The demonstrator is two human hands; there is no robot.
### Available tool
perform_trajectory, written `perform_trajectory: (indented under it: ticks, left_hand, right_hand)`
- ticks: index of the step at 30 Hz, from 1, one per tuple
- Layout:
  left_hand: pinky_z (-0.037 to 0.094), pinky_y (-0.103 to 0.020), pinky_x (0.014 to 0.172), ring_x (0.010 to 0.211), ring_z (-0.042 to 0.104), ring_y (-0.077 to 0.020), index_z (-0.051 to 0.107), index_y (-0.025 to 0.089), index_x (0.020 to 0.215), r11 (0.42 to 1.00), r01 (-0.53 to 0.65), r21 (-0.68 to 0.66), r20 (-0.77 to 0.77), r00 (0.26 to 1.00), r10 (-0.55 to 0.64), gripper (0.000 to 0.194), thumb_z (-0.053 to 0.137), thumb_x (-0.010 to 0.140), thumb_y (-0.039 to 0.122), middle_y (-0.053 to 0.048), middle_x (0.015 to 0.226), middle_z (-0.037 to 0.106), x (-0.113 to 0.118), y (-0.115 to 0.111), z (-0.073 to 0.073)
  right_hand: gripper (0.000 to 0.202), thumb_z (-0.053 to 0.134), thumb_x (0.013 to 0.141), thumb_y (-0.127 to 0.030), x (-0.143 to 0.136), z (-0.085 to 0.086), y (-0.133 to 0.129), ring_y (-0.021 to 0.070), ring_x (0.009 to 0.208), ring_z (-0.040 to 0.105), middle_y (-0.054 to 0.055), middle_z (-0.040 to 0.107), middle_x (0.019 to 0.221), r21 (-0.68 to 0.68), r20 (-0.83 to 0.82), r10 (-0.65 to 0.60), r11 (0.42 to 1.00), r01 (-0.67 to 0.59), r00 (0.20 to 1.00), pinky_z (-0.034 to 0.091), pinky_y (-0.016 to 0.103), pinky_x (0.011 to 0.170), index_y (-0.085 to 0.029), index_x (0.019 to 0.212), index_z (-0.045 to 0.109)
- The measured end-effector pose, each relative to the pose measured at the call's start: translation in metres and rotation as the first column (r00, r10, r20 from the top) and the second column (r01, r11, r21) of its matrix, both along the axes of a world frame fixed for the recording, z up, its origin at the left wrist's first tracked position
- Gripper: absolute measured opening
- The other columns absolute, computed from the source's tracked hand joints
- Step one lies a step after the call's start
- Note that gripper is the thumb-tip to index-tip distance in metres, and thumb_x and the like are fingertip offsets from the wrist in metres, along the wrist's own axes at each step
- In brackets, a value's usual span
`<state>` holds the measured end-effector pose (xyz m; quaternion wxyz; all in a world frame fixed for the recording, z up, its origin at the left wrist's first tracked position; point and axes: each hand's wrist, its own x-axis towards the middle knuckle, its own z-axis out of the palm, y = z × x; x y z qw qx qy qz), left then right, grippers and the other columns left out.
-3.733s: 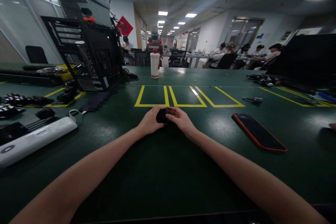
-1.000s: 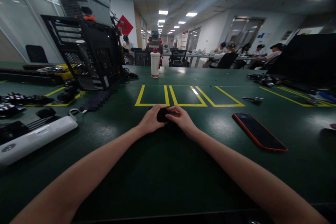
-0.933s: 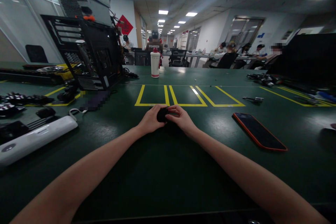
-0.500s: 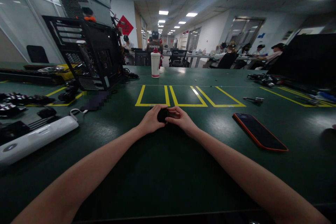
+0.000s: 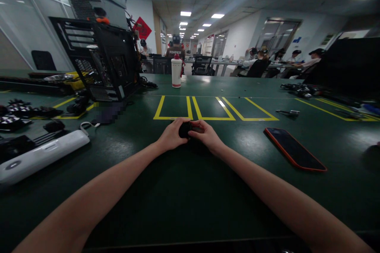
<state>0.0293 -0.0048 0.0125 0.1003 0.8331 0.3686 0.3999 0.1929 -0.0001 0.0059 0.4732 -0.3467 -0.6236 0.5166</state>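
Note:
A small dark rounded object is held between my hands, just in front of the yellow-taped frames; its kind cannot be made out. My left hand curves round its left side, thumb below and fingers above. From the right, my right hand pinches at its edge with thumb and fingertips; whatever lies between those fingertips is mostly hidden. Both forearms reach in over the green table. To the right of my right hand lies a phone with an orange edge.
Yellow tape marks the table ahead. A white cup stands beyond it. At left are an open computer case and a long white device. A small metal tool lies at right. Several people sit in the background.
Both hands keep nearly the same place and grip on the dark object. My right fingertips have shifted slightly against it. The whole view has moved a little.

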Motion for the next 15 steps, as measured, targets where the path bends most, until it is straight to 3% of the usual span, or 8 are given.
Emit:
perform_trajectory:
  ticks: [3, 9, 15]
  left_hand:
    - [0.040, -0.034, 0.085, 0.098, 0.050, -0.0195, 0.040, 0.021, 0.110, 1.000, 0.001, -0.003, -0.002, 1.000, -0.001, 0.057, 0.063, 0.058, 0.013, -0.003, 0.105, 0.050, 0.0005, -0.0001, 0.0001]
    - [0.040, -0.034, 0.086, 0.099, 0.050, -0.0195, 0.040, 0.021, 0.111, 1.000, 0.002, 0.000, 0.004, 1.000, -0.002, 0.058, 0.064, 0.058, 0.013, -0.003, 0.106, 0.050, 0.0015, 0.0006, -0.0008]
    - [0.041, -0.034, 0.084, 0.097, 0.050, -0.0195, 0.040, 0.021, 0.110, 1.000, -0.008, -0.007, 0.000, 1.000, 0.008, 0.057, 0.063, 0.058, 0.013, -0.003, 0.105, 0.051, 0.0016, -0.0003, -0.0002]
  right_hand:
    - [0.031, 0.066, 0.060, -0.020, -0.0004, -0.0011, -0.0018, 0.0151, 0.086, 0.056, 0.001, 0.057, 0.094, -0.018, -0.030, 0.028, 0.999, -0.028, 0.999, 0.045, 0.033, 0.078, -0.021, 0.087, 0.050]
    - [0.018, 0.062, 0.066, -0.028, -0.0023, -0.0010, 0.0004, 0.0138, 0.084, 0.055, 0.000, 0.058, 0.086, 0.074, 0.003, -0.068, 0.995, 0.068, 0.998, 0.042, 0.033, 0.082, -0.019, 0.079, 0.054]
    - [0.027, 0.061, 0.066, -0.023, -0.0017, 0.0004, 0.0027, 0.0155, 0.091, 0.055, 0.005, 0.059, 0.096, 0.030, 0.044, -0.075, 0.997, 0.073, 0.996, 0.039, 0.035, 0.087, -0.018, 0.092, 0.055]
